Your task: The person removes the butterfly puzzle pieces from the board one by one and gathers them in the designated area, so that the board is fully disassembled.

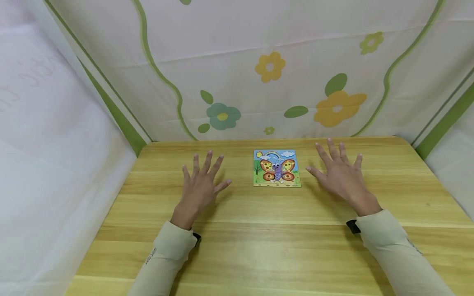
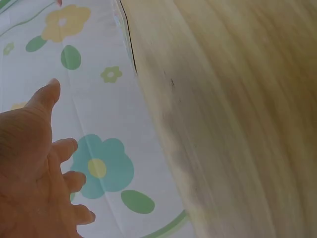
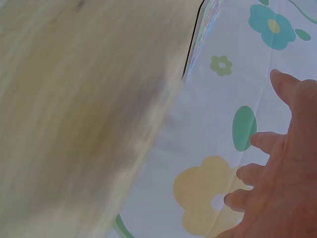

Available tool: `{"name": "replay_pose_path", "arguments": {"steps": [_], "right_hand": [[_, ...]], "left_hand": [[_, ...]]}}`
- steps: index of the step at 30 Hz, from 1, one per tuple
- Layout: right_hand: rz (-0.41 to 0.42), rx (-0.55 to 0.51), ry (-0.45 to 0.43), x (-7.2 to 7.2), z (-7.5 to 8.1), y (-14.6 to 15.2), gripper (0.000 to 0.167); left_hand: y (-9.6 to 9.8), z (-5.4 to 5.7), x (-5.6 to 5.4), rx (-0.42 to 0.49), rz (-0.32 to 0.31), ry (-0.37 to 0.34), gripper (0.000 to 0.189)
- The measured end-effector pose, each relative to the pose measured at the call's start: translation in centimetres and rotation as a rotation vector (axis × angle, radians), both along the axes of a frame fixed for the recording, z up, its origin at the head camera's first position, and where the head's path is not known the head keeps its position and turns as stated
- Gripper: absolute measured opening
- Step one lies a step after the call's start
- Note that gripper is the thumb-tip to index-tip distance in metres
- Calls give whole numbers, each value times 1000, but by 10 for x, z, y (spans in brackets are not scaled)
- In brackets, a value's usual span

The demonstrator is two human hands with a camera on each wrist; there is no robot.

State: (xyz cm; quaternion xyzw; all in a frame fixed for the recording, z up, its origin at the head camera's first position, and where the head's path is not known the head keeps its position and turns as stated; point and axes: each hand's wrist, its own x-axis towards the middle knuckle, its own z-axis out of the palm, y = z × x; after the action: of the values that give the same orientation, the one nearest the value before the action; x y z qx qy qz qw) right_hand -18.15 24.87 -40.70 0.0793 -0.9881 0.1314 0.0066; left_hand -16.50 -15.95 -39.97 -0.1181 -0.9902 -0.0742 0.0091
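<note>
Wooden tabletop [image 1: 274, 255], yellow-brown, with lighter and darker bands of grain running from side to side and rounded far corners; it extends past the outer side of each hand. Directly on it, between the left hand [image 1: 200, 187] and the right hand [image 1: 342, 176], lies a flat, nearly square picture board [image 1: 277, 168], printed with a butterfly, a rainbow, a sun and clouds, apart from both thumbs.

From the head, we look forward and down on the yellow wood-grain table [image 1: 274, 255]; close and tilted, our wrist views face the white, flower-printed fabric backdrop [image 1: 237, 78], sharing an edge of the flat, square, butterfly-printed panel [image 1: 277, 168].
</note>
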Motion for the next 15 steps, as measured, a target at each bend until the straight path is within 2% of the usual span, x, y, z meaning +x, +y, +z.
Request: {"name": "replay_pose_path", "arguments": {"steps": [8, 15], "right_hand": [[5, -18, -24, -5, 0, -3, 88], [25, -61, -57, -11, 0, -9, 87]], "left_hand": [[4, -5, -4, 33, -45, -69, 81], [13, -9, -5, 47, -133, -108, 80]]}}
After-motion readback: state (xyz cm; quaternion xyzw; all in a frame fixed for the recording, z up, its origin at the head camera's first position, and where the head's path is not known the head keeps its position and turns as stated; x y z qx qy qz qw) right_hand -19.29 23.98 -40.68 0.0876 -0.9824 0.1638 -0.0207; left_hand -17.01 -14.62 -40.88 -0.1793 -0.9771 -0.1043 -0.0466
